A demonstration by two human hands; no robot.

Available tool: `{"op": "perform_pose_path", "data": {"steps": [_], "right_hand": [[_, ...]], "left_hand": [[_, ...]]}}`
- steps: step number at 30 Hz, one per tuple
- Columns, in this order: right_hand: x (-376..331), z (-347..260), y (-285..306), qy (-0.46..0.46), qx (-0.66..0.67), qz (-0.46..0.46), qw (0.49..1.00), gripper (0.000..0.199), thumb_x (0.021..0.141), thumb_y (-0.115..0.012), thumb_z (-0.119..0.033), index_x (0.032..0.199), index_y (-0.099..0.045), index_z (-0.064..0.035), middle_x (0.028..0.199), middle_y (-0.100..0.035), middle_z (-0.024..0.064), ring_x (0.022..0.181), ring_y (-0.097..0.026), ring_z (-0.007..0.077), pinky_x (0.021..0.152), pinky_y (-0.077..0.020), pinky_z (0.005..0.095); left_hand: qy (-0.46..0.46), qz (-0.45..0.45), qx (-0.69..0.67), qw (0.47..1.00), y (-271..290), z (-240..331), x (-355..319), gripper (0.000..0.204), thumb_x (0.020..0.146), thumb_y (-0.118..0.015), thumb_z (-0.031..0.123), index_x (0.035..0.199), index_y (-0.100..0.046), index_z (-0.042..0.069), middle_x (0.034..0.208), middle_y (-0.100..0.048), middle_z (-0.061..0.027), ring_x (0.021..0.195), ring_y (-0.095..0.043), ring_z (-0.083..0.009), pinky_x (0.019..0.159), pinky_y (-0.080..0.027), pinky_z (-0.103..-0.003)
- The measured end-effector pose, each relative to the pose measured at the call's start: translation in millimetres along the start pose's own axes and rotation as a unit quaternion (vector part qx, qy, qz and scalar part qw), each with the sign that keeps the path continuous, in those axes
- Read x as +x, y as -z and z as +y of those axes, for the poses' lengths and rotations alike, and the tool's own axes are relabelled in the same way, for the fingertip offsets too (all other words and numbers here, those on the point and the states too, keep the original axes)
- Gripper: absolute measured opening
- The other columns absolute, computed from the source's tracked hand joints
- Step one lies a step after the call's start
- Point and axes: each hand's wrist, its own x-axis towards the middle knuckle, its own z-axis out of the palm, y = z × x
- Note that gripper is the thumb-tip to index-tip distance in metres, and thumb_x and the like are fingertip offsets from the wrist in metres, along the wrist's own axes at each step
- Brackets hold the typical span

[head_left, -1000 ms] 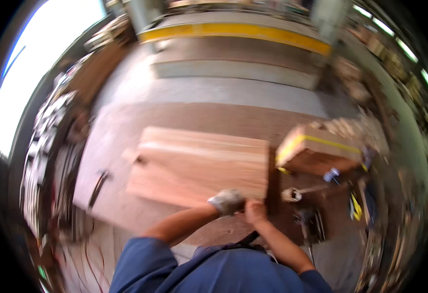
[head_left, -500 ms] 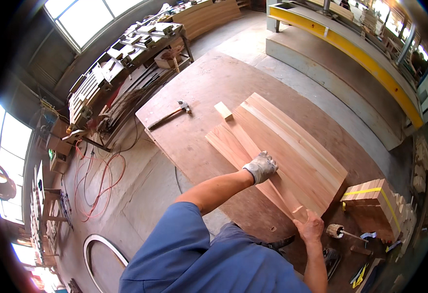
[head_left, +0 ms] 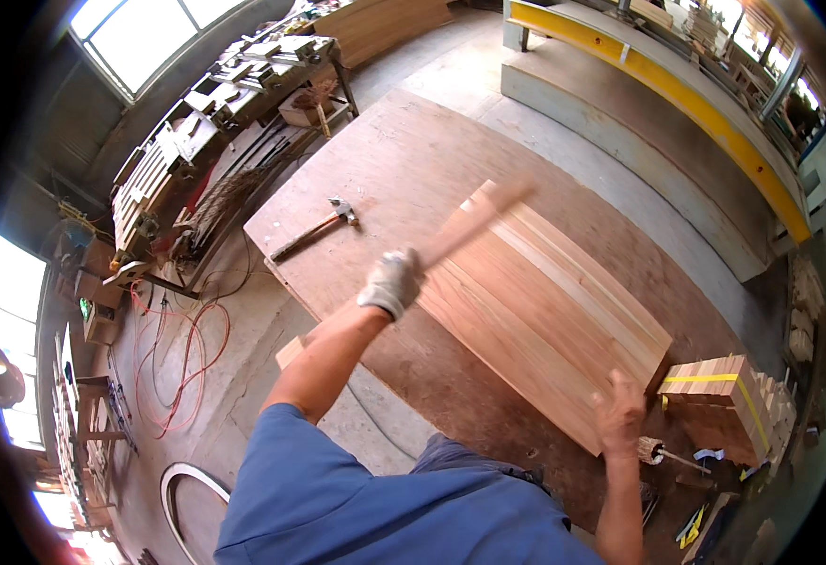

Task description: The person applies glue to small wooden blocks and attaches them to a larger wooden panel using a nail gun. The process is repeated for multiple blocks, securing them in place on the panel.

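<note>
My left hand (head_left: 394,283), in a pale work glove, is closed around a long wooden strip (head_left: 474,226). The strip slants across the view, its far end blurred over the panel and its near end showing past my left forearm. Beneath lies a flat panel of joined wooden boards (head_left: 554,320) on the brown worktable (head_left: 394,160). Bare and smeared by motion, my right hand (head_left: 619,414) is over the panel's near right corner; whether its fingers grip anything cannot be made out. A claw hammer (head_left: 314,229) rests on the table left of the panel.
To the right stands a stack of wooden blocks (head_left: 714,400) with yellow strapping, beside a brush-like tool (head_left: 653,450). Red hose (head_left: 192,377) coils on the floor at left. A cluttered workbench (head_left: 215,122) stands far left; a yellow-edged machine (head_left: 677,85) is far right.
My left hand has lifted the wooden strip off the panel and swung it to the left. My right hand has let go of the strip's near end and moved slightly up and right.
</note>
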Motion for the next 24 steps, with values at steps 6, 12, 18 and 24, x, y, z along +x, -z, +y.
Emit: {"op": "perform_pose_path", "data": {"steps": [6,12,18,24], "right_hand": [[-69,23,-74,-0.124,-0.104,-0.158,0.974,0.068,0.077,-0.086,-0.027,0.135,-0.060,-0.0026,0.142,-0.057,0.0247,0.130,-0.053,0.0433,0.111,-0.0431,0.0495],[-100,44,-84,-0.204,-0.131,-0.131,0.961,0.076,0.080,-0.085,-0.023,0.144,-0.054,0.0012,0.152,-0.048,0.0259,0.138,-0.048,0.0436,0.116,-0.0397,0.0489],[-137,69,-87,-0.322,-0.104,-0.050,0.940,0.083,0.080,-0.084,-0.018,0.149,-0.044,0.0031,0.148,-0.049,0.0293,0.137,-0.047,0.0462,0.116,-0.0395,0.0502],[-151,91,-105,-0.365,0.035,-0.011,0.930,0.088,0.080,-0.084,-0.022,0.152,-0.040,0.0010,0.140,-0.057,0.0291,0.131,-0.055,0.0445,0.110,-0.0463,0.0494]], "left_hand": [[0.202,0.000,0.073,0.977,-15,-64,53,0.036,0.086,-0.073,0.019,0.115,-0.066,-0.001,0.112,-0.072,-0.0274,0.109,-0.071,-0.0406,0.095,-0.058,-0.047],[0.207,-0.028,0.056,0.976,-58,-98,51,0.046,0.089,-0.062,0.007,0.134,-0.056,0.000,0.118,-0.068,-0.0306,0.120,-0.064,-0.0453,0.102,-0.053,-0.050],[0.241,-0.065,0.073,0.966,-56,-105,-33,0.063,0.084,-0.065,0.010,0.143,-0.050,-0.001,0.115,-0.069,-0.0309,0.109,-0.068,-0.0479,0.096,-0.055,-0.053],[0.215,-0.075,0.143,0.963,-63,-149,-39,0.078,0.089,-0.073,0.015,0.157,-0.037,0.003,0.131,-0.064,-0.0299,0.119,-0.063,-0.0480,0.103,-0.051,-0.053]]}}
